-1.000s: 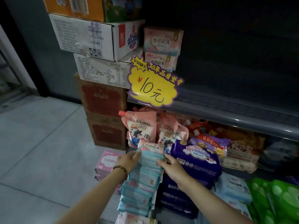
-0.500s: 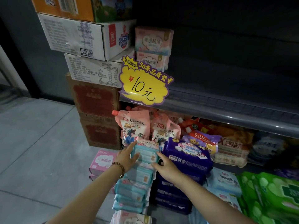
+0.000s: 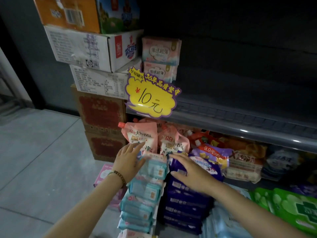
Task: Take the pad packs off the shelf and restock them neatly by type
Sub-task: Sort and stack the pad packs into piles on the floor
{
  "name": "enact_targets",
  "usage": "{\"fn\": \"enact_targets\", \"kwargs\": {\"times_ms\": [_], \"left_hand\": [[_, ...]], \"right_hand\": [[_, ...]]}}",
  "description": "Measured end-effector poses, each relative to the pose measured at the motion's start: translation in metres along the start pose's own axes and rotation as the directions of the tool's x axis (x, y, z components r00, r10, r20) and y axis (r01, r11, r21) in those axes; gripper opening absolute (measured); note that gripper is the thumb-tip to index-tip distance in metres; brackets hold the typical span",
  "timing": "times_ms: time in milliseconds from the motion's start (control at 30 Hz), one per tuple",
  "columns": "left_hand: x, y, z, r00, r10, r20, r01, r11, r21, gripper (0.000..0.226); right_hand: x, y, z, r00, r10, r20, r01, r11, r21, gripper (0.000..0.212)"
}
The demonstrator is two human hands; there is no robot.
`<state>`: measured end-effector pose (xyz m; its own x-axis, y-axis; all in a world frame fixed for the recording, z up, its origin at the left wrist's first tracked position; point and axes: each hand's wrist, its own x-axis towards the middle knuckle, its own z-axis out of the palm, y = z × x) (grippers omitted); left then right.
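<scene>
A tall stack of light blue pad packs (image 3: 145, 191) stands in front of the shelf unit, with a stack of dark purple pad packs (image 3: 185, 201) to its right. My left hand (image 3: 127, 162) lies with straight fingers against the left side of the top blue pack. My right hand (image 3: 190, 170) rests flat on the top purple pack, its fingers reaching to the gap between the two stacks. Two pink pad packs (image 3: 160, 60) sit stacked on the otherwise dark upper shelf (image 3: 240, 115).
A yellow 10-yuan price sign (image 3: 151, 98) hangs from the shelf edge. Pink refill pouches (image 3: 141, 138) and mixed goods fill the lower shelf. Cardboard boxes (image 3: 101, 117) are stacked at left, pink packs (image 3: 104, 174) lie on the floor, green packs (image 3: 289, 208) at right.
Both hands have loosened from the top blue pack. The left hand slid up its left side and the right hand moved onto the purple stack. The view came closer.
</scene>
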<state>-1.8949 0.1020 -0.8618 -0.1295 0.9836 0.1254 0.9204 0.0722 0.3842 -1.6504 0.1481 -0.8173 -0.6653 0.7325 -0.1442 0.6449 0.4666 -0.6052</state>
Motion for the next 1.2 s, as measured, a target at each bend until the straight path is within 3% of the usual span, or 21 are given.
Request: {"fn": "enact_targets", "kwargs": {"times_ms": [100,167,233,367,500,633,767,900,967,1000,1067,1200], "left_hand": [[0.013,0.010,-0.056,0.970,0.131,-0.205,-0.121,0.991,0.060,0.066],[0.030,0.018,-0.096,0.924,0.198,-0.326,-0.175,0.980,0.099,0.067],[0.053,0.027,-0.133,0.892,0.219,-0.395,-0.182,0.975,0.127,0.069],[0.111,0.026,-0.180,0.907,0.191,-0.376,-0.126,0.973,0.191,0.075],[0.172,0.014,-0.194,0.947,0.162,-0.276,-0.108,0.974,0.199,0.101],[0.219,0.007,-0.188,0.985,0.101,-0.140,-0.083,0.989,0.125,0.115],[0.245,0.002,-0.173,0.988,0.058,-0.145,-0.037,0.989,0.141,0.115],[0.250,-0.003,-0.164,0.974,0.062,-0.218,-0.029,0.988,0.151,0.111],[0.251,-0.006,-0.165,0.977,0.055,-0.207,-0.026,0.990,0.138,0.106],[0.250,-0.005,-0.166,0.978,0.048,-0.201,-0.019,0.989,0.144,0.105],[0.249,0.000,-0.166,0.980,0.038,-0.194,-0.006,0.987,0.162,0.103],[0.247,0.006,-0.167,0.987,0.019,-0.162,0.010,0.984,0.179,0.092]], "right_hand": [[0.010,-0.018,-0.055,0.975,-0.162,-0.153,0.160,0.987,-0.026,0.053],[0.023,-0.037,-0.094,0.919,-0.243,-0.310,0.261,0.965,0.019,0.047],[0.043,-0.054,-0.128,0.870,-0.223,-0.440,0.297,0.949,0.108,0.048],[0.103,-0.062,-0.175,0.825,-0.086,-0.558,0.293,0.910,0.294,0.076],[0.181,-0.048,-0.194,0.828,0.102,-0.551,0.217,0.848,0.483,0.095],[0.256,-0.028,-0.197,0.858,0.135,-0.496,0.173,0.832,0.527,0.105],[0.305,-0.016,-0.198,0.859,0.156,-0.488,0.215,0.756,0.619,0.110],[0.336,-0.021,-0.209,0.843,0.096,-0.530,0.320,0.701,0.637,0.085],[0.349,-0.023,-0.209,0.845,0.069,-0.530,0.345,0.686,0.640,0.102],[0.350,-0.026,-0.208,0.848,0.073,-0.525,0.348,0.672,0.654,0.101],[0.358,-0.021,-0.205,0.839,0.065,-0.541,0.371,0.658,0.656,0.086],[0.366,-0.012,-0.198,0.801,0.118,-0.586,0.320,0.743,0.588,0.097]]}}
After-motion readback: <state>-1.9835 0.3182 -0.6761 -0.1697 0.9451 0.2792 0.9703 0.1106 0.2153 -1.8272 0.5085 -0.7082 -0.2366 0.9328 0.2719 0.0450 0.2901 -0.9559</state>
